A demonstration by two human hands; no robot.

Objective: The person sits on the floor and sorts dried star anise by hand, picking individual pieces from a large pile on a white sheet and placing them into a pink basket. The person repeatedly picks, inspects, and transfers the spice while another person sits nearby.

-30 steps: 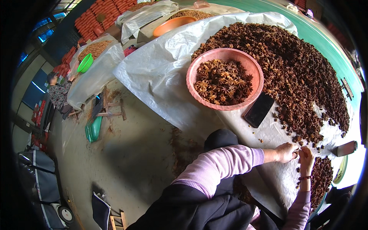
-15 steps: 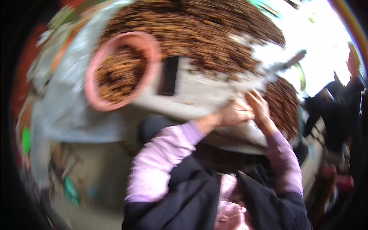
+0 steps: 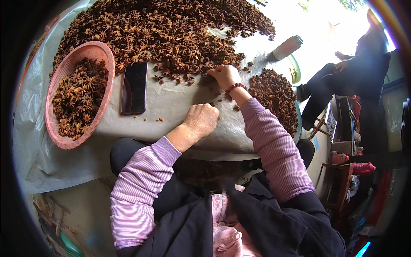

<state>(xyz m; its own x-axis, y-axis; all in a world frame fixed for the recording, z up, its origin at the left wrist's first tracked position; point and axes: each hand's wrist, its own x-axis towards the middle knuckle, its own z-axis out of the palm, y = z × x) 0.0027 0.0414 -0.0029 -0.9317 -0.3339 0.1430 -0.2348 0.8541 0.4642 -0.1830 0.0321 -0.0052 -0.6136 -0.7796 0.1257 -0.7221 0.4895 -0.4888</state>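
A broad heap of dried star anise (image 3: 171,34) covers the far part of the plastic-covered table. My right hand (image 3: 226,77), with a beaded bracelet at its wrist, is at the heap's near edge, its fingers drawn together; what is in them is hidden. Closer to me, my left hand (image 3: 202,120) hovers over or rests on the pale sheet, closed, back of the hand up. A small dark bit shows by its fingertips, too small to name. Right of my right wrist lies a second, darker pile of star anise (image 3: 274,98).
A pink plastic basket (image 3: 53,107) holding star anise stands at the left, beside a black phone (image 3: 134,89). A pale cylindrical bottle or cup (image 3: 287,47) is beyond the right pile. Another person (image 3: 364,64) in dark clothes sits at the right. Small crumbs (image 3: 159,119) dot the sheet.
My hands were together near the right pile; now they are apart. The right hand has reached out to the heap's edge. The whole view has shifted and the blur has cleared.
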